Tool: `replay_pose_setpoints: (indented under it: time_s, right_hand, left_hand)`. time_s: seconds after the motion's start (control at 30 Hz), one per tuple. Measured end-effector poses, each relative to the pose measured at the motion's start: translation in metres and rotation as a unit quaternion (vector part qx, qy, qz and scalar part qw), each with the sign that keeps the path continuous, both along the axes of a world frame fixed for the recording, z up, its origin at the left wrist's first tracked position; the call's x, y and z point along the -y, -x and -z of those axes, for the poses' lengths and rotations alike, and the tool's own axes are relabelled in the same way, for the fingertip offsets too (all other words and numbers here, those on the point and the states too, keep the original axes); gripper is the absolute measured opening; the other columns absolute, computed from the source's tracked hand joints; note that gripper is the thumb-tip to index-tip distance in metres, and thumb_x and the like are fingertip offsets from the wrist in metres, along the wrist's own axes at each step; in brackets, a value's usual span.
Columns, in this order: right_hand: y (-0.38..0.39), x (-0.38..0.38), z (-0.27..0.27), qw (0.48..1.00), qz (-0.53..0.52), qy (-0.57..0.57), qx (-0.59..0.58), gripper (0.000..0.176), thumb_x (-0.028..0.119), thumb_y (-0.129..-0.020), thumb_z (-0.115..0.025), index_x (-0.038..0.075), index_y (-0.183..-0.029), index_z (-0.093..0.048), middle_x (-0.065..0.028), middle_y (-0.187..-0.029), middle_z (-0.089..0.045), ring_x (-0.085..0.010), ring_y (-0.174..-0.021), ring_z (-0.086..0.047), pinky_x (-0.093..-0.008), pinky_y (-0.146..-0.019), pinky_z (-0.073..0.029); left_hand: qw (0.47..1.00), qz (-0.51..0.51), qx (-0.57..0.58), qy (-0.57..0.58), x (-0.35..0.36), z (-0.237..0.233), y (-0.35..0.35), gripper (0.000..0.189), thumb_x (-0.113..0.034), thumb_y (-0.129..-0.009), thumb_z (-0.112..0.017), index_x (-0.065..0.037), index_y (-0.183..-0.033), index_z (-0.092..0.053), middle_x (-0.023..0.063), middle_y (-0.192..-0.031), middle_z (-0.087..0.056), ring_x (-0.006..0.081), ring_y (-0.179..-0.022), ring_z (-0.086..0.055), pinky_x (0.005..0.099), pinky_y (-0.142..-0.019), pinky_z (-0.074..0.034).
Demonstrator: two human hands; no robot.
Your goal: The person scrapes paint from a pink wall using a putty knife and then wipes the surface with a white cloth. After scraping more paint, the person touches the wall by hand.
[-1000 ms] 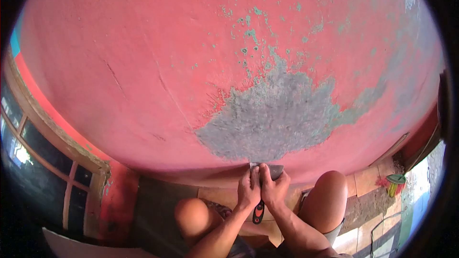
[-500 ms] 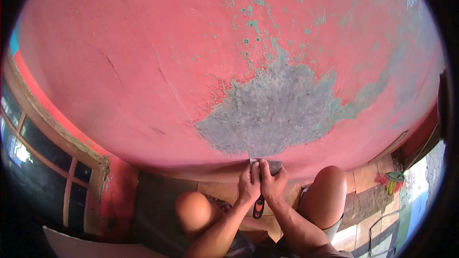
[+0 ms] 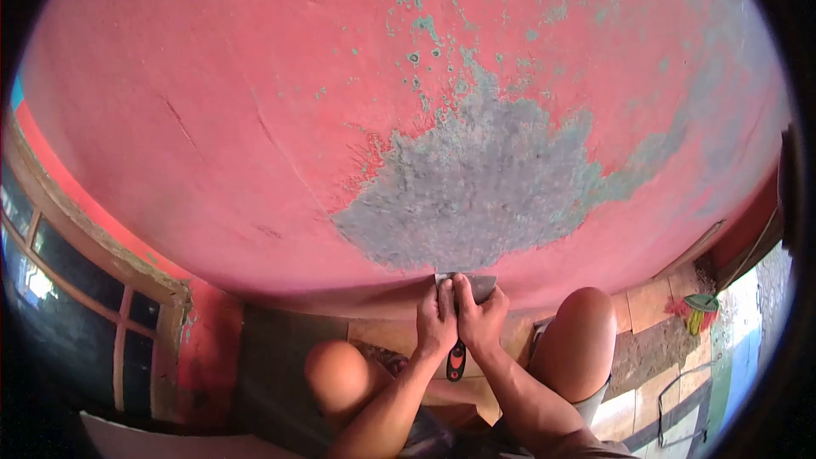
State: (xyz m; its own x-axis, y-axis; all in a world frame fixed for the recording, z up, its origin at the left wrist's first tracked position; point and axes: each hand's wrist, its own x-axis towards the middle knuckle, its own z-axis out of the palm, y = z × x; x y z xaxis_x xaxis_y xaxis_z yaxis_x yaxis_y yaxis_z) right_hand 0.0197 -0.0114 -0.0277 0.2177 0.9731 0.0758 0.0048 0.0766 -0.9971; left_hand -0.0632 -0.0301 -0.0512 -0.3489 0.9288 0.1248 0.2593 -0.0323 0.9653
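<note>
A person crouches facing a red-painted wall (image 3: 212, 119), seen from above through a head-worn camera. Both hands meet on a scraper (image 3: 483, 287) near the wall's bottom edge, a little right of centre. The left hand (image 3: 436, 323) and right hand (image 3: 483, 323) sit side by side and touching, their fingers (image 3: 443, 296) clamped together around the scraper, hiding most of its middle.

The scraper has a flat, dull grey metal blade; only the blade's upper corner and right side show past the knuckles. It is pressed against the wall, just under a large bare patch (image 3: 476, 195). Its handle (image 3: 456, 363) is black with a red-orange inset and sticks out below the hands toward the person.

The bare patch is rough grey with greenish flecks and ragged edges; smaller green specks scatter above it. Thin cracks run through the red paint to the left.

Two bare knees frame the arms, the left knee (image 3: 340, 378) lower and the right knee (image 3: 586, 323) higher. A dark window (image 3: 76, 289) with a pale frame fills the lower left; a green and red broom (image 3: 693, 310) lies on the tiled floor (image 3: 650, 302) at the far right.
</note>
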Motion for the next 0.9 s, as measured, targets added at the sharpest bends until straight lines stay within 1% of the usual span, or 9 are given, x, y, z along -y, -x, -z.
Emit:
replay_pose_setpoints:
  time_s: [0.07,0.1,0.2,0.27,0.47,0.7,0.8,0.83,0.9]
  right_hand:
    - [0.002,-0.003,-0.003,1.000,-0.006,-0.004,-0.006,0.030,0.022,-0.093,-0.072,-0.007,-0.085,-0.068,-0.0102,-0.071,-0.070,-0.0083,-0.069,-0.059,-0.0316,-0.063,-0.051]
    - [0.003,-0.004,-0.008,1.000,-0.010,-0.003,-0.018,0.030,0.021,-0.093,-0.072,-0.007,-0.084,-0.068,-0.0098,-0.071,-0.070,-0.0081,-0.069,-0.059,-0.0314,-0.063,-0.051]
    - [0.002,-0.005,-0.016,0.999,-0.016,0.001,-0.033,0.030,0.021,-0.094,-0.071,-0.007,-0.083,-0.068,-0.0086,-0.071,-0.070,-0.0077,-0.069,-0.058,-0.0307,-0.063,-0.050]
    - [0.000,-0.004,-0.007,1.000,-0.022,-0.003,-0.019,0.030,0.021,-0.094,-0.071,-0.007,-0.083,-0.068,-0.0080,-0.070,-0.070,-0.0076,-0.069,-0.058,-0.0303,-0.062,-0.050]
    - [0.001,-0.004,-0.027,1.000,-0.003,-0.004,-0.012,0.029,0.020,-0.093,-0.071,-0.007,-0.084,-0.069,-0.0086,-0.070,-0.070,-0.0085,-0.068,-0.059,-0.0303,-0.062,-0.050]
    - [0.003,-0.005,-0.004,1.000,-0.005,0.006,-0.030,0.031,0.022,-0.092,-0.073,-0.008,-0.085,-0.069,-0.0110,-0.071,-0.070,-0.0094,-0.069,-0.060,-0.0310,-0.063,-0.051]
    - [-0.001,-0.001,-0.009,1.000,-0.009,0.015,-0.010,0.031,0.023,-0.092,-0.073,-0.008,-0.087,-0.069,-0.0120,-0.074,-0.071,-0.0096,-0.070,-0.061,-0.0309,-0.065,-0.051]
    - [0.000,-0.001,0.000,1.000,-0.010,0.015,-0.004,0.031,0.023,-0.092,-0.073,-0.008,-0.087,-0.069,-0.0122,-0.074,-0.071,-0.0096,-0.071,-0.061,-0.0308,-0.065,-0.051]
    - [0.001,-0.005,0.005,1.000,-0.012,0.010,-0.002,0.032,0.023,-0.092,-0.073,-0.008,-0.088,-0.069,-0.0124,-0.075,-0.072,-0.0101,-0.071,-0.061,-0.0313,-0.066,-0.052]
  left_hand:
    - [1.000,0.001,0.005,-0.010,-0.003,0.005,0.002,0.041,-0.035,-0.109,-0.042,0.001,-0.102,-0.061,0.0098,-0.086,-0.063,0.0170,-0.082,-0.057,0.0361,-0.074,-0.047]
    - [1.000,-0.014,0.001,-0.015,-0.004,0.001,0.002,0.041,-0.035,-0.108,-0.044,0.002,-0.103,-0.063,0.0200,-0.087,-0.066,0.0271,-0.081,-0.065,0.0409,-0.072,-0.049]
    - [0.999,-0.016,-0.005,-0.044,-0.007,-0.011,0.000,0.042,-0.035,-0.108,-0.043,0.002,-0.103,-0.062,0.0196,-0.086,-0.067,0.0267,-0.080,-0.065,0.0409,-0.072,-0.049]
    - [0.999,-0.018,-0.009,-0.031,-0.003,0.013,0.002,0.041,-0.035,-0.108,-0.043,0.002,-0.104,-0.063,0.0193,-0.086,-0.067,0.0262,-0.079,-0.065,0.0407,-0.071,-0.050]
    - [0.999,-0.001,0.003,-0.049,-0.011,-0.013,0.001,0.040,-0.033,-0.108,-0.044,0.003,-0.102,-0.063,0.0198,-0.085,-0.067,0.0293,-0.078,-0.065,0.0404,-0.070,-0.049]
    - [0.999,-0.010,-0.005,-0.039,-0.005,-0.012,-0.001,0.042,-0.033,-0.108,-0.044,0.004,-0.100,-0.062,0.0220,-0.085,-0.066,0.0312,-0.080,-0.066,0.0413,-0.071,-0.049]
    - [0.999,0.027,0.037,-0.006,-0.006,-0.010,0.003,0.041,-0.036,-0.108,-0.042,0.001,-0.103,-0.061,0.0130,-0.086,-0.064,0.0186,-0.083,-0.060,0.0368,-0.074,-0.048]
    - [1.000,-0.002,0.003,-0.015,-0.007,0.003,0.002,0.042,-0.034,-0.108,-0.044,0.003,-0.103,-0.063,0.0214,-0.088,-0.067,0.0293,-0.083,-0.067,0.0404,-0.073,-0.050]
    - [1.000,-0.019,-0.002,-0.010,-0.004,0.007,-0.001,0.042,-0.034,-0.108,-0.044,0.003,-0.102,-0.063,0.0203,-0.086,-0.067,0.0276,-0.081,-0.066,0.0403,-0.072,-0.050]
